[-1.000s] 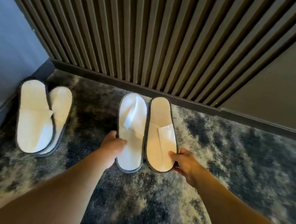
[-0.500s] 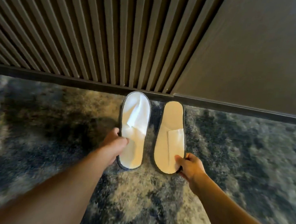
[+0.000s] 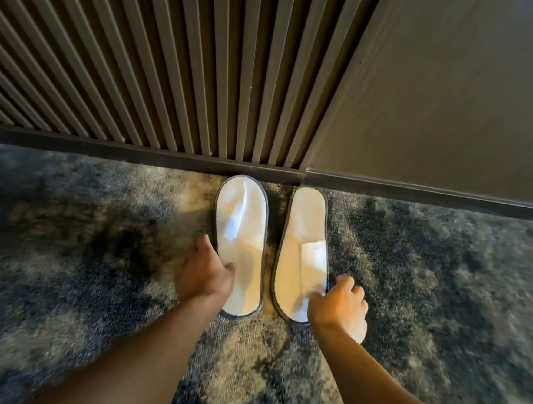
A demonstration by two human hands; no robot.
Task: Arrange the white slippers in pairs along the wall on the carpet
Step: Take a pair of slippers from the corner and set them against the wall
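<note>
Two flat white fabric slippers with dark grey edging are lying side by side in the middle of the frame on the mottled grey and cream carpet [image 3: 67,235], a narrow strip of carpet showing between them. The left slipper [image 3: 241,231] is touching the dark skirting board [image 3: 105,146] with its far end; the right slipper [image 3: 305,236] is sitting just short of it. Two bare hands are reaching in from the bottom of the frame. The left hand [image 3: 206,276] is gripping the left slipper's outer edge, thumb on top. The right hand [image 3: 340,304] is pinching the right slipper's near outer edge with curled fingers. One slatted dark panel [image 3: 143,51] is filling the upper left, one plain dark wall [image 3: 456,89] the upper right.
</note>
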